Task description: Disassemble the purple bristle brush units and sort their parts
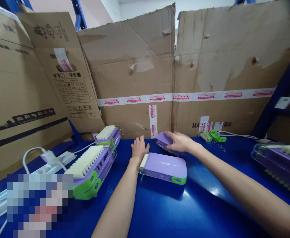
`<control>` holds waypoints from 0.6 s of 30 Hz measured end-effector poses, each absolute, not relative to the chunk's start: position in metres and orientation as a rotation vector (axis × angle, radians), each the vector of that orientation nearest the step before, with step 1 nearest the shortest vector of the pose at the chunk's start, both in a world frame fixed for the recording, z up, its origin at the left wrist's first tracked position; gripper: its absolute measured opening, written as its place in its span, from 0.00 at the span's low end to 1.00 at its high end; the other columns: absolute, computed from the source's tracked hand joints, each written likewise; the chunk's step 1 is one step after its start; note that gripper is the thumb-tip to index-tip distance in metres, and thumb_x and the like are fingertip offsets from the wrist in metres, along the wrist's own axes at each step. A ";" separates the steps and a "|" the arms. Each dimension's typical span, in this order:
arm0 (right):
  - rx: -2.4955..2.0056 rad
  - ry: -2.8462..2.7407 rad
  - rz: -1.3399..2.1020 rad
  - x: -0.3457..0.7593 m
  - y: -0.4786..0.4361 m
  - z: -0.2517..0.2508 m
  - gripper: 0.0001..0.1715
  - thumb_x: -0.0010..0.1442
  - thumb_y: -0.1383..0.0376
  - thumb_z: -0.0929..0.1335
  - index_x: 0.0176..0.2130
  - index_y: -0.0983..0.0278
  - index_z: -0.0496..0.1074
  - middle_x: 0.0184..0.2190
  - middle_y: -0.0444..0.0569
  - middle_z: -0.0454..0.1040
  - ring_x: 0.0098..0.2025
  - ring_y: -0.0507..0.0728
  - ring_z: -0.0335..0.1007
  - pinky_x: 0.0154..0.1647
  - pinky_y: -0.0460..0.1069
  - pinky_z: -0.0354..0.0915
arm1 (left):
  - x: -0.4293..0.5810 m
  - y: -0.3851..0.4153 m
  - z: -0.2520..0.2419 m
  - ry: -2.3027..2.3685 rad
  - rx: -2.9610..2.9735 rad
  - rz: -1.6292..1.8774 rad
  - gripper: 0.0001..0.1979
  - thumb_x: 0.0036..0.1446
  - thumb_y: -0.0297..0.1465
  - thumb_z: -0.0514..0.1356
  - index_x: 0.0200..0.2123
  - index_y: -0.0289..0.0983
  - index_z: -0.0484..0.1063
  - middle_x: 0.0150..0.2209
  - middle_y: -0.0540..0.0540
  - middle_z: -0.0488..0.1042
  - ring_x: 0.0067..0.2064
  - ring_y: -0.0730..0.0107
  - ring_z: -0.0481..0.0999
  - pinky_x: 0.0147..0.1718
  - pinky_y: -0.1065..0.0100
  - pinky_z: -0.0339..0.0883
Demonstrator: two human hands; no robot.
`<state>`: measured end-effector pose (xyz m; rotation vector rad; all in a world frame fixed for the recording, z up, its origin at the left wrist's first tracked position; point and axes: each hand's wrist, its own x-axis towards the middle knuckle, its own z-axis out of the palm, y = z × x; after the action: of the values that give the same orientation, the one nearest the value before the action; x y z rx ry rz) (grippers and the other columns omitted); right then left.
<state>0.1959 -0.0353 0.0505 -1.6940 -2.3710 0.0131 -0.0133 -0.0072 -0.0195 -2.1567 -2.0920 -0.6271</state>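
My right hand [181, 142] reaches to the back of the blue table and has its fingers closed round a purple brush [161, 137], whose bristly side faces down. My left hand [138, 148] lies with fingers spread on the tabletop, just left of that brush, and appears to hold nothing. In front of both hands is a purple case [164, 167] with printed lettering, a green end tab and a clear cover at its left end. My left wrist passes close beside that clear cover.
At left stand purple-and-green units [92, 168] with white bristles up, beside a white power strip [53, 162] with cables. Another bristled unit [281, 162] is at the right edge. A small green part [216, 136] lies at the back. Cardboard sheets [135, 72] wall the rear.
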 end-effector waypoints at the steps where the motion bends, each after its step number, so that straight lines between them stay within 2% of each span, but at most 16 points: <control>1: -1.709 -2.339 0.001 0.201 -0.034 0.056 0.42 0.49 0.52 0.66 0.60 0.61 0.57 0.48 0.57 0.70 0.47 0.64 0.68 0.44 0.53 0.63 | -0.013 -0.007 -0.019 -2.093 -2.159 -0.623 0.24 0.58 0.38 0.51 0.56 0.36 0.54 0.51 0.36 0.63 0.53 0.54 0.64 0.47 0.56 0.58; 5: -1.880 -2.172 -0.081 0.248 -0.028 0.084 0.39 0.49 0.51 0.66 0.58 0.60 0.60 0.46 0.55 0.72 0.43 0.62 0.70 0.39 0.51 0.63 | -0.012 -0.007 -0.019 -2.088 -2.167 -0.619 0.24 0.58 0.38 0.51 0.56 0.37 0.54 0.51 0.36 0.63 0.53 0.53 0.64 0.47 0.56 0.57; 10: -2.239 -1.778 -0.262 0.334 -0.026 0.114 0.41 0.48 0.46 0.67 0.55 0.64 0.63 0.45 0.63 0.71 0.44 0.68 0.68 0.36 0.55 0.59 | -0.012 -0.006 -0.020 -2.083 -2.166 -0.611 0.24 0.58 0.38 0.50 0.56 0.36 0.53 0.51 0.36 0.63 0.53 0.53 0.64 0.47 0.55 0.58; 13: -2.434 -1.527 -0.263 0.380 -0.027 0.118 0.42 0.48 0.45 0.67 0.56 0.65 0.63 0.48 0.68 0.69 0.45 0.68 0.67 0.35 0.55 0.57 | -0.013 -0.006 -0.020 -2.074 -2.167 -0.618 0.25 0.57 0.37 0.51 0.56 0.36 0.54 0.51 0.35 0.63 0.53 0.53 0.64 0.46 0.55 0.58; 18: -2.597 -1.314 -0.117 0.430 -0.022 0.102 0.41 0.46 0.48 0.69 0.52 0.71 0.67 0.45 0.70 0.70 0.44 0.67 0.68 0.30 0.54 0.55 | -0.012 -0.006 -0.019 -2.076 -2.163 -0.613 0.25 0.57 0.37 0.51 0.56 0.36 0.54 0.50 0.35 0.64 0.52 0.52 0.64 0.46 0.55 0.58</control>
<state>0.4295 -0.0221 0.1016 -2.5971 -1.3142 -0.1172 -0.0123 -0.0058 -0.0192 -2.1629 -2.0758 -0.6129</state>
